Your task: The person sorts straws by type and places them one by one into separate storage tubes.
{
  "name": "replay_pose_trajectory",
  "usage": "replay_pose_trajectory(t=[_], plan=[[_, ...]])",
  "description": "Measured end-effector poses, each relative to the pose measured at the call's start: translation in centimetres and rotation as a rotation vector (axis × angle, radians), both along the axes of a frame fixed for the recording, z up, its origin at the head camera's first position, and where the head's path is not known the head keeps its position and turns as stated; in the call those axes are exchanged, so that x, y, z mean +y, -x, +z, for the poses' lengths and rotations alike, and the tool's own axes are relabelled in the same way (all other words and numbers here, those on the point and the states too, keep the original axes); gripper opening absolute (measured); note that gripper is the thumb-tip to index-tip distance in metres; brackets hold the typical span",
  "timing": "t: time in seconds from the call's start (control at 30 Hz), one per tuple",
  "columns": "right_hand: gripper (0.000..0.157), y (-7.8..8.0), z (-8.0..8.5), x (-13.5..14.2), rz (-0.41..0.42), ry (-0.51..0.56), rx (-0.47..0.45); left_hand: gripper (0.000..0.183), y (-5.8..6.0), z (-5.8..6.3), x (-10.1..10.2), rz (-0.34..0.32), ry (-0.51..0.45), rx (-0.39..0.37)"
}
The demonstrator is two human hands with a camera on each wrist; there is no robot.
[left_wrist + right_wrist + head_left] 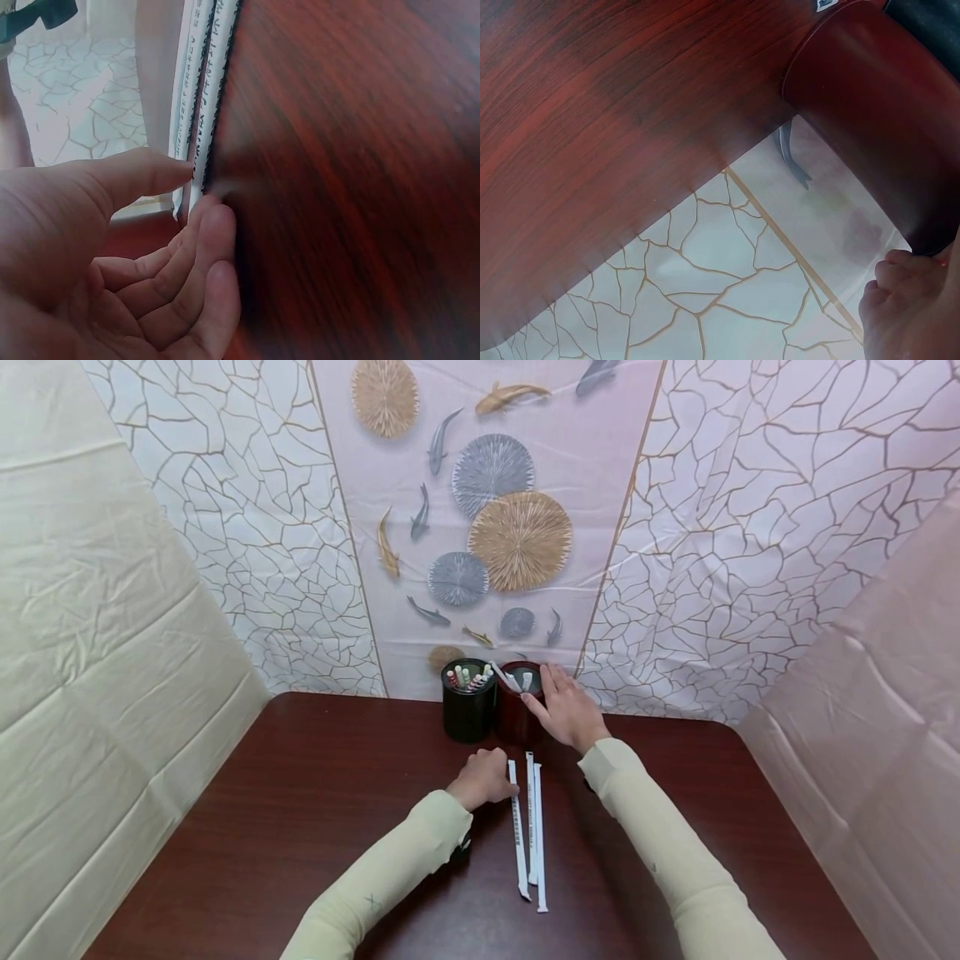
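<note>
Three slim white paper-wrapped sticks with printing lie lengthwise on the table. My left hand point(483, 777) is at the left-hand wrapped stick point(519, 852), near its far end. In the left wrist view, the thumb and curled fingers close on a wrapped stick point(214, 90) from either side. The other two wrapped sticks point(539, 852) lie close together just to the right. My right hand point(570, 710) holds the rim of a dark red cup point(516, 722), with white strips standing inside. In the right wrist view, curled fingers meet the rim of this cup point(877, 120).
A black cup point(468, 714) filled with several colour-ended sticks stands against the red cup's left side. Both stand at the back edge of the dark wood table point(300, 793). Behind hangs a patterned cloth point(457, 635), and pale fabric walls point(150, 652) flank the table.
</note>
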State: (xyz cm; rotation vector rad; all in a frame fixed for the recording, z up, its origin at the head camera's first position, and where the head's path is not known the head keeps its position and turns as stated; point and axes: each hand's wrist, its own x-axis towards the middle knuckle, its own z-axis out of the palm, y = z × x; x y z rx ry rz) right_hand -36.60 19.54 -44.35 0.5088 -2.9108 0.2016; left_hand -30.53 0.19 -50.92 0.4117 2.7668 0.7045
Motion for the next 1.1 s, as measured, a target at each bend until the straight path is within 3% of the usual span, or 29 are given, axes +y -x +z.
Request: replay_pose_trajectory(t=[0.07, 0.1, 0.2, 0.23, 0.37, 0.43, 0.6, 0.67, 0.77, 0.93, 1.0, 1.1], plan=[[0.087, 0.0, 0.0, 0.0, 0.002, 0.001, 0.0, 0.038, -0.1, 0.5, 0.1, 0.016, -0.016, -0.042], [0.087, 0.0, -0.1, 0.0, 0.002, 0.001, -0.002, 0.04, 0.2, -0.3, 0.1, 0.01, -0.031, -0.029], [0.087, 0.0, -0.1, 0.1, 0.0, 0.006, -0.003, 0.038, 0.1, -0.3, 0.2, 0.026, -0.059, -0.039], [0.087, 0.0, -0.1, 0.1, 0.0, 0.009, 0.0, 0.036, -0.4, 0.6, 0.2, 0.042, -0.067, -0.059], [0.086, 0.0, -0.1, 0.1, 0.003, 0.015, 0.016, 0.028, -0.9, 1.5, 0.4, 0.096, -0.088, -0.082], [0.086, 0.0, -0.2, 0.1, 0.006, 0.017, 0.022, 0.026, -0.1, 0.6, 0.5, 0.106, -0.077, -0.088], [0.086, 0.0, -0.1, 0.1, 0.005, 0.019, 0.022, 0.027, 2.9, -3.2, 0.7, 0.093, -0.056, -0.121], [0.086, 0.1, -0.1, 0.1, 0.003, 0.016, 0.02, 0.028, 3.6, -4.0, 0.7, 0.092, -0.066, -0.136], [0.086, 0.1, -0.1, 0.0, 0.005, 0.017, 0.018, 0.027, 2.7, -2.7, 0.8, 0.118, -0.071, -0.143], [0.087, 0.1, -0.1, 0.0, 0.004, 0.021, 0.026, 0.026, 2.3, -1.9, 0.9, 0.142, -0.065, -0.162], [0.087, 0.1, -0.2, 0.0, 0.004, 0.018, 0.028, 0.027, 3.0, -2.5, 0.8, 0.14, -0.08, -0.181], [0.087, 0.1, -0.2, 0.0, 0.005, 0.016, 0.032, 0.026, 2.9, -2.5, 0.8, 0.157, -0.089, -0.193]])
